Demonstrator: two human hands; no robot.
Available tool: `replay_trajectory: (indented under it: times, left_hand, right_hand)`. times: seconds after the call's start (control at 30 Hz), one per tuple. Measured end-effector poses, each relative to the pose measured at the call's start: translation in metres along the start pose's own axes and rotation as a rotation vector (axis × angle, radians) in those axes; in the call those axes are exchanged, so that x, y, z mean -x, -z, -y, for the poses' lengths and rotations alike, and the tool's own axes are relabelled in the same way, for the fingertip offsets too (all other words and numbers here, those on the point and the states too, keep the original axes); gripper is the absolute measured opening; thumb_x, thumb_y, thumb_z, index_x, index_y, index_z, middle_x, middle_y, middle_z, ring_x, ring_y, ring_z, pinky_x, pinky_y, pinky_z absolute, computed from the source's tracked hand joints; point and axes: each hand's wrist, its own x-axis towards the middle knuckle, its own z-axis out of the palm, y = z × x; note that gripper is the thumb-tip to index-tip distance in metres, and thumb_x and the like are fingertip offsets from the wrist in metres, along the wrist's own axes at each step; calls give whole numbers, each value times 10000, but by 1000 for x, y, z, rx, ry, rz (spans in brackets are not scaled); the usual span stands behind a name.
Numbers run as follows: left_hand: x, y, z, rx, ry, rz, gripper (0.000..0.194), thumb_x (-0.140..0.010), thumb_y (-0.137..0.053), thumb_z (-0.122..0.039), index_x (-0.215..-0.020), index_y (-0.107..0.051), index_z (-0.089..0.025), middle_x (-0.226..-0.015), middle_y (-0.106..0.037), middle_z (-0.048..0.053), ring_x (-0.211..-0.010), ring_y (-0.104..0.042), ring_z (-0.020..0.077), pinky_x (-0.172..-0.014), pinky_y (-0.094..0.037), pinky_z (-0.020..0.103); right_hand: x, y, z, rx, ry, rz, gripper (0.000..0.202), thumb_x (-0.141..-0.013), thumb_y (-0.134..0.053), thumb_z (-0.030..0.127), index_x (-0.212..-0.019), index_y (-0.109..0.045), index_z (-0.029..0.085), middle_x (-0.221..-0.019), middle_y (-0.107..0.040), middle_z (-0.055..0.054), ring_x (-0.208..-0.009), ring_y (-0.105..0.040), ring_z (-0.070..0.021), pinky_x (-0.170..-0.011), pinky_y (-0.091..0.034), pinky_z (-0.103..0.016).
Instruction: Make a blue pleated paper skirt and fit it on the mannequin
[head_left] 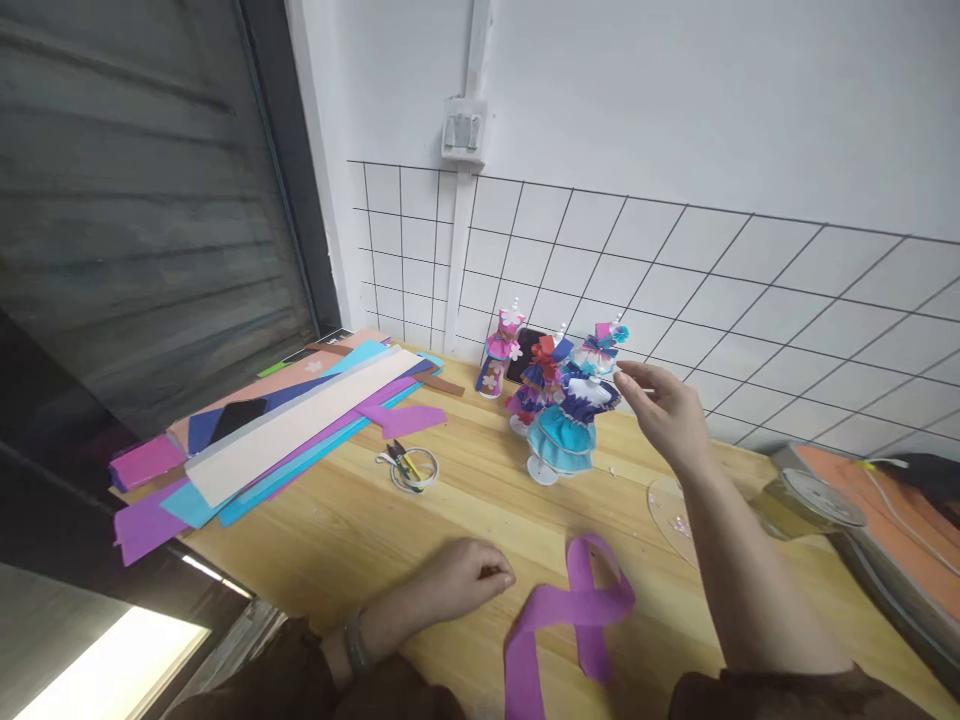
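Note:
My right hand point(664, 405) reaches to the small dress forms, its thumb and forefinger pinched at the shoulder of the front one. I cannot make out what, if anything, is between these fingertips. That front dress form point(566, 435) wears a turquoise tiered skirt and a navy bodice, on a white round base. Just behind it are another form with a red bow point(547, 355) and one with a blue flower point(604, 340). My left hand point(476, 578) rests on the table, fingers curled closed with nothing visible in them. Right of it lies a looped purple ribbon point(574, 605).
Fabric strips point(300, 430) in several colours pile at the left, with a dark phone point(238, 420) on them. Yellow-handled snips point(407, 462) lie within a white ring. A pink dress form point(501, 350) stands at the back. At right are a clear dish point(664, 500) and a spool point(814, 500).

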Motion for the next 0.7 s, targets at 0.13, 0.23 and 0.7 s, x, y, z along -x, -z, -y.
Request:
replay_trajectory:
  times: [0.13, 0.23, 0.7]
  left_hand:
    - [-24, 24, -12, 160, 91, -194, 329, -847, -460, -391, -953, -667, -159, -925, -690, 47, -805, -605, 146, -701, -460, 239]
    - [-57, 45, -30, 187, -25, -440, 395, -836, -491, -414, -1110, -609, -155, -1073, -647, 92, -987, -582, 189, -878, -452, 308]
    - [-174, 49, -63, 354, -276, -609, 434, -904, -372, -390, -1276, -478, -192, -1337, -498, 80, -1282, -407, 204, -1098, -301, 379]
  right_hand:
    - [15, -15, -32, -305, -45, 35, 721, -691, -682, 479, -1312, -442, 204, -1258, -553, -148, -1163, -520, -263, -951, -427, -441]
    - [23, -31, -47, -425, -69, 92, 840, -663, -721, 453, -1378, -338, 236, -1396, -423, -133, -1269, -417, -270, -1033, -344, -467]
    - [22, -64, -33, -548, -11, 64, 491, -720, -654, 454, -1114, -528, 190, -1120, -614, -113, -1011, -595, -213, -910, -463, -397]
